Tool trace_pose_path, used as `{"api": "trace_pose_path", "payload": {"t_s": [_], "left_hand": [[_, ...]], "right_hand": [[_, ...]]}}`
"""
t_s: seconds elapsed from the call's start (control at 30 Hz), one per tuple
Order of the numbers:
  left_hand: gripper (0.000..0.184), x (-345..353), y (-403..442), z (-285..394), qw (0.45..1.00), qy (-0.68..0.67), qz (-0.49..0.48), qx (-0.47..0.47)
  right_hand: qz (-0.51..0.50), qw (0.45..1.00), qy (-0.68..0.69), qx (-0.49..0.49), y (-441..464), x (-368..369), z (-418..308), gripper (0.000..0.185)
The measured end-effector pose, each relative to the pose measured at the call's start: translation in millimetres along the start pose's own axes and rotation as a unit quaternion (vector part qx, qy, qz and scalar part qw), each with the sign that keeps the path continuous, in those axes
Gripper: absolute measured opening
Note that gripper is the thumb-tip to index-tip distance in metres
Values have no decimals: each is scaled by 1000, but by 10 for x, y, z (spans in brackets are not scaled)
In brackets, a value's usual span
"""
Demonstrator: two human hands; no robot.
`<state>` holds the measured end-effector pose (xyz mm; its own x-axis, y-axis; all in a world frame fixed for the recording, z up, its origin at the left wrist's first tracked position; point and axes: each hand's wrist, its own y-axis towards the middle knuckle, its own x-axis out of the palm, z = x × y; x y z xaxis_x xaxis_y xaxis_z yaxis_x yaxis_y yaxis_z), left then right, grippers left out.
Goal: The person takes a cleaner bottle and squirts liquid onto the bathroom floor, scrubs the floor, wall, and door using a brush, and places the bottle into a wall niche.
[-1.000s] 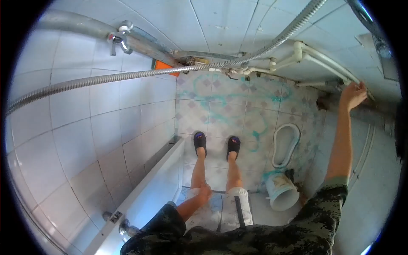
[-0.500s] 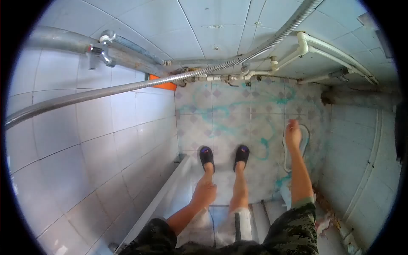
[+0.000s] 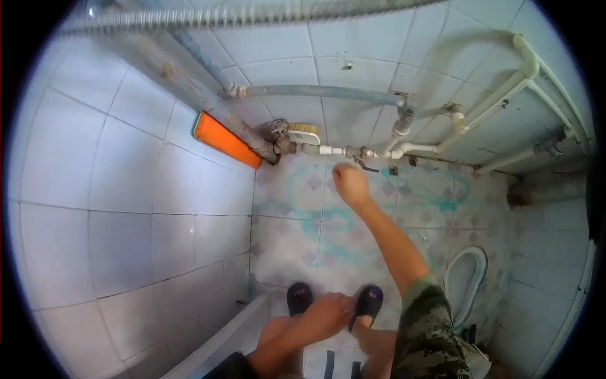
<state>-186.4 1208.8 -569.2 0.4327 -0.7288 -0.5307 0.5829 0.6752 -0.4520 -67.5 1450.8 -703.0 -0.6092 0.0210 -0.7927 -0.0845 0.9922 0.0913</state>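
My right hand (image 3: pixel 351 184) reaches out over the tiled floor, just short of the pipes along the far wall, its back toward me. Its fingers are foreshortened and mostly hidden behind the hand, and no object shows in it. Nearest to it are a small dark valve lever (image 3: pixel 366 166) and, up and left, a brush (image 3: pixel 304 134) with yellowish bristles and a white body, wedged behind the pipe. My left hand (image 3: pixel 328 314) hangs low near my knees, fingers loosely stretched to the right, with nothing visible in it.
An orange board-like object (image 3: pixel 226 140) leans at the left wall behind a thick pipe (image 3: pixel 173 72). A metal hose (image 3: pixel 252 18) crosses the top of view. The squat toilet (image 3: pixel 467 284) lies at right. Greenish-blue streaks (image 3: pixel 328 224) mark the floor tiles. White pipes (image 3: pixel 499 104) run along the right.
I have bent forward toward the far wall. My right hand has moved from above the toilet leftward to the pipes. The brush has come into view, and the hose sits higher in the picture.
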Motion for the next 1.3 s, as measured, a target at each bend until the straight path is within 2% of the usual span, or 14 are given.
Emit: {"api": "trace_pose_path", "payload": {"t_s": [0.03, 0.1, 0.17, 0.23, 0.3, 0.33, 0.4, 0.5, 0.63, 0.7, 0.8, 0.87, 0.97, 1.3], "left_hand": [[35, -115, -31, -55, 997, -68, 33, 17], [35, -327, -131, -103, 990, -25, 136, 38], [35, -407, -200, -163, 982, 6, 179, 61], [35, -464, -282, -94, 971, 36, 222, 81], [35, -539, -425, 41, 990, 58, 117, 48], [35, -488, -404, -38, 989, 59, 124, 47], [33, -318, -281, -319, 968, 36, 162, 188], [31, -255, -229, -397, 968, 55, 194, 150], [30, -185, -129, -419, 950, 105, 232, 181], [31, -150, -117, -386, 960, 99, 172, 198], [30, -181, -233, -309, 965, 110, 158, 177], [30, -85, -227, -410, 959, 116, 189, 176], [30, -53, -218, -398, 958, 173, 198, 114], [28, 63, -380, -320, 949, 236, 199, 58]], "right_hand": [[34, 999, -19, -35, 199, 77, -80, 13], [88, 992, -41, -84, 546, 263, -197, 13], [161, 951, -149, -216, 856, 503, -227, 9], [173, 924, -218, -264, 1094, 802, -163, 8], [178, 891, -278, -311, 1248, 1011, -276, 8], [165, 901, -284, -282, 1266, 1026, -323, 9], [142, 914, -287, -251, 1269, 1014, -373, 10], [110, 907, -317, -255, 1323, 929, -355, 12], [109, 910, -308, -253, 1282, 834, -365, 13], [112, 915, -291, -257, 1375, 901, -439, 13], [85, 931, -290, -204, 1438, 976, -453, 15], [8, 911, -348, -220, 1439, 877, -503, 16], [-14, 884, -381, -272, 1474, 879, -399, 18], [8, 896, -335, -290, 1598, 1102, -222, 13]]}}
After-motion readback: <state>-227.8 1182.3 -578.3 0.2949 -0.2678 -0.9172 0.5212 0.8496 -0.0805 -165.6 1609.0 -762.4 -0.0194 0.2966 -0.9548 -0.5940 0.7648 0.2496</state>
